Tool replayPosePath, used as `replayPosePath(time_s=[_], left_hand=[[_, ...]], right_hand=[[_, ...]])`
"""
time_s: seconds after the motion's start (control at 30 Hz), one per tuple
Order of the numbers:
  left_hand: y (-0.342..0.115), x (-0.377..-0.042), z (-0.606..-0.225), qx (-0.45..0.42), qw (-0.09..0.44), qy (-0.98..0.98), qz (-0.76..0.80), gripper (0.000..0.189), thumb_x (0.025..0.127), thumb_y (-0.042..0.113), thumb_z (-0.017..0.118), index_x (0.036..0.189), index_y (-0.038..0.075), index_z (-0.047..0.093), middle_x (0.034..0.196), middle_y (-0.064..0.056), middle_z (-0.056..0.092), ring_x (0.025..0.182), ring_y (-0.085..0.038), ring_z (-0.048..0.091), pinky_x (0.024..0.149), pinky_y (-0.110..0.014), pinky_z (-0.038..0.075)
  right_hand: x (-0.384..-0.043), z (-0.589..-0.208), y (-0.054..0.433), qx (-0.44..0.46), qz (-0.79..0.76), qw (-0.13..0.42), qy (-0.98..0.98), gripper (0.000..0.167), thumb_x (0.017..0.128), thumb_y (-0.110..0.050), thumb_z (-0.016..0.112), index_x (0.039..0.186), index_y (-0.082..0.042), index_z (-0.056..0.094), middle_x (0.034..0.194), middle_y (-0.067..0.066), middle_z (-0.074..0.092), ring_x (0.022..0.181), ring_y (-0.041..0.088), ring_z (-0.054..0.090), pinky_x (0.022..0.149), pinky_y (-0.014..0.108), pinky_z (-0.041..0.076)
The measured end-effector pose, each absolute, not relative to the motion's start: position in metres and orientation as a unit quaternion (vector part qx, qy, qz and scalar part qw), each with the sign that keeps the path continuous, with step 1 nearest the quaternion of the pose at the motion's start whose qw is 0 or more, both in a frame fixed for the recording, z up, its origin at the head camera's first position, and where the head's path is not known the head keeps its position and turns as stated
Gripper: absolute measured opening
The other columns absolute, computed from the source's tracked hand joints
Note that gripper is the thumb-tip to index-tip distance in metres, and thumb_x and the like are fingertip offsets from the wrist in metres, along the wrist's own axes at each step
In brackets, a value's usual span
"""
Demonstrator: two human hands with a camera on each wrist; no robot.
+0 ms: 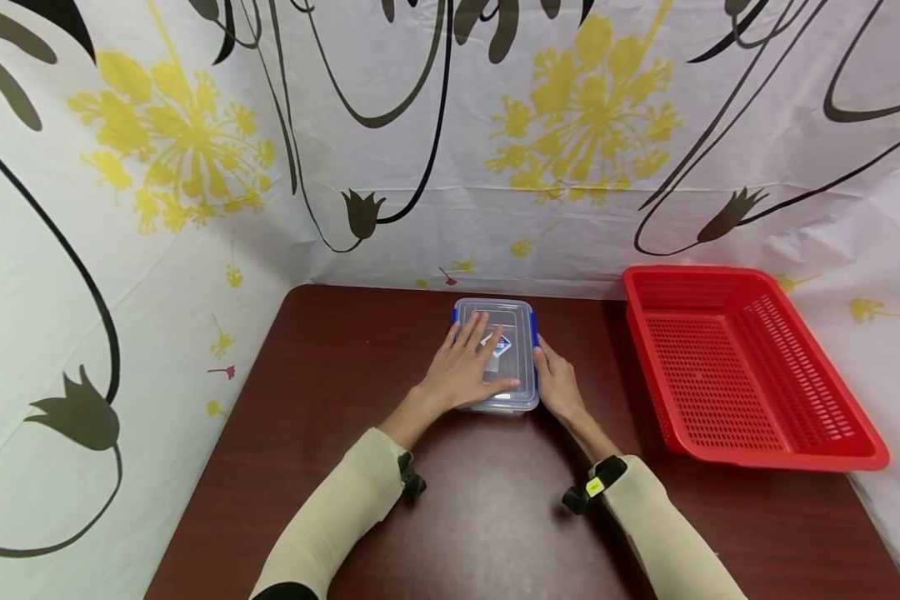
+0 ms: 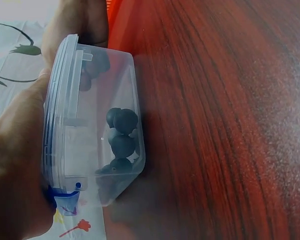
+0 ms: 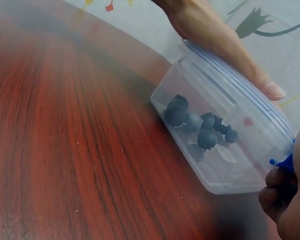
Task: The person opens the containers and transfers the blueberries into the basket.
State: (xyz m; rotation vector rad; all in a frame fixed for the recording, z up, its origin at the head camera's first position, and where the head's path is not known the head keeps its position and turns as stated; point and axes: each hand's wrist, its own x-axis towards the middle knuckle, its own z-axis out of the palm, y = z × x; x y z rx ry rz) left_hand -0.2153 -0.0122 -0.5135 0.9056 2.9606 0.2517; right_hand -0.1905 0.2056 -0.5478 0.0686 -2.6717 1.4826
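A clear plastic food container (image 1: 512, 315) with a lid on it and blue side latches stands near the table's back edge. My left hand (image 1: 461, 367) rests on the lid, fingers spread and straight, beside a small blue-and-white label (image 1: 501, 345). At the container's right side, my right hand (image 1: 558, 383) has its thumb by the lid edge. The right wrist view shows its fingers curled at a blue latch (image 3: 286, 164), holding that side. Through the clear wall, several dark round berry-like balls (image 3: 207, 139) lie on the container's floor.
A red perforated plastic basket (image 1: 787, 458) stands to the right on the dark reddish-brown table (image 1: 330, 375). White sheeting (image 1: 435, 242) with yellow and dark flower prints rises behind the table and along both sides.
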Motion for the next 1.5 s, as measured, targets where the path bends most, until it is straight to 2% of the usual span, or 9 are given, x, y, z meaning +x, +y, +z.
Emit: replayPosePath(time_s=[0.3, 0.43, 0.53, 0.67, 0.8, 0.93, 1.07, 1.27, 1.5], left_hand=[[-0.012, -0.215, -0.516, 0.289, 0.020, 0.955, 0.063, 0.103, 0.097, 0.085, 0.037, 0.172, 0.020, 0.009, 0.179, -0.013, 0.000, 0.165, -0.029, -0.005, 0.133, -0.047, 0.000], [-0.013, -0.215, -0.517, 0.288, 0.023, 0.956, 0.062, 0.104, 0.097, 0.086, 0.036, 0.172, 0.021, 0.007, 0.179, -0.012, -0.002, 0.165, -0.028, -0.007, 0.133, -0.046, -0.001], [-0.012, -0.215, -0.516, 0.290, 0.021, 0.955, 0.063, 0.103, 0.097, 0.085, 0.037, 0.172, 0.021, 0.007, 0.179, -0.013, -0.001, 0.165, -0.028, -0.006, 0.133, -0.047, -0.001], [-0.011, -0.215, -0.515, 0.293, 0.018, 0.954, 0.061, 0.104, 0.097, 0.085, 0.037, 0.172, 0.020, 0.008, 0.179, -0.013, 0.000, 0.165, -0.029, -0.004, 0.133, -0.047, 0.001], [-0.011, -0.216, -0.515, 0.294, 0.016, 0.954, 0.057, 0.104, 0.096, 0.086, 0.036, 0.172, 0.020, 0.007, 0.179, -0.013, -0.001, 0.165, -0.029, -0.005, 0.133, -0.047, 0.000], [-0.013, -0.216, -0.513, 0.297, 0.012, 0.952, 0.072, 0.101, 0.099, 0.082, 0.036, 0.172, 0.018, 0.012, 0.179, -0.014, 0.002, 0.165, -0.028, -0.004, 0.133, -0.048, 0.001], [-0.016, -0.217, -0.511, 0.296, 0.007, 0.949, 0.110, 0.094, 0.103, 0.075, 0.038, 0.172, 0.015, 0.018, 0.178, -0.017, 0.007, 0.165, -0.030, 0.000, 0.133, -0.049, 0.004], [-0.028, -0.219, -0.512, 0.271, -0.035, 0.942, 0.196, 0.081, 0.111, 0.057, 0.040, 0.170, 0.008, 0.018, 0.177, -0.020, 0.013, 0.164, -0.033, 0.010, 0.133, -0.049, 0.010], [-0.042, -0.219, -0.515, 0.169, -0.064, 0.919, 0.350, 0.069, 0.114, 0.039, 0.045, 0.169, 0.006, 0.022, 0.175, -0.016, 0.023, 0.160, -0.034, 0.026, 0.127, -0.054, 0.028]], right_hand=[[-0.194, -0.551, 0.206, 0.014, 0.517, 0.038, -0.855, 0.048, 0.116, -0.019, 0.038, 0.159, 0.002, 0.044, 0.145, 0.030, 0.059, 0.134, 0.041, 0.058, 0.118, 0.056, 0.042], [-0.191, -0.555, 0.207, -0.015, 0.608, 0.002, -0.794, 0.046, 0.116, -0.013, 0.035, 0.157, 0.007, 0.044, 0.145, 0.033, 0.058, 0.130, 0.033, 0.061, 0.113, 0.037, 0.048], [-0.187, -0.557, 0.208, -0.041, 0.649, -0.022, -0.759, 0.047, 0.117, -0.014, 0.032, 0.158, 0.008, 0.041, 0.147, 0.033, 0.056, 0.130, 0.030, 0.060, 0.113, 0.031, 0.047], [-0.185, -0.559, 0.210, -0.048, 0.612, -0.007, -0.789, 0.047, 0.116, -0.014, 0.036, 0.157, 0.008, 0.044, 0.150, 0.031, 0.055, 0.139, 0.037, 0.054, 0.121, 0.047, 0.039], [-0.185, -0.560, 0.214, -0.036, 0.527, 0.026, -0.849, 0.044, 0.114, -0.011, 0.043, 0.152, 0.007, 0.051, 0.148, 0.029, 0.057, 0.141, 0.041, 0.052, 0.121, 0.054, 0.038], [-0.184, -0.555, 0.219, -0.023, 0.467, 0.042, -0.883, 0.041, 0.113, -0.013, 0.047, 0.148, 0.005, 0.058, 0.127, 0.027, 0.071, 0.114, 0.039, 0.069, 0.105, 0.051, 0.050], [-0.184, -0.546, 0.223, -0.015, 0.455, 0.050, -0.889, 0.041, 0.112, -0.018, 0.051, 0.147, 0.003, 0.060, 0.108, 0.021, 0.077, 0.091, 0.034, 0.073, 0.092, 0.045, 0.052], [-0.191, -0.527, 0.223, 0.047, 0.431, 0.114, -0.894, 0.042, 0.109, -0.016, 0.060, 0.147, 0.001, 0.060, 0.128, 0.023, 0.071, 0.121, 0.037, 0.066, 0.109, 0.053, 0.047], [-0.200, -0.509, 0.211, 0.145, 0.375, 0.147, -0.904, 0.050, 0.104, -0.015, 0.066, 0.149, 0.005, 0.056, 0.147, 0.025, 0.059, 0.133, 0.041, 0.055, 0.112, 0.057, 0.044]])
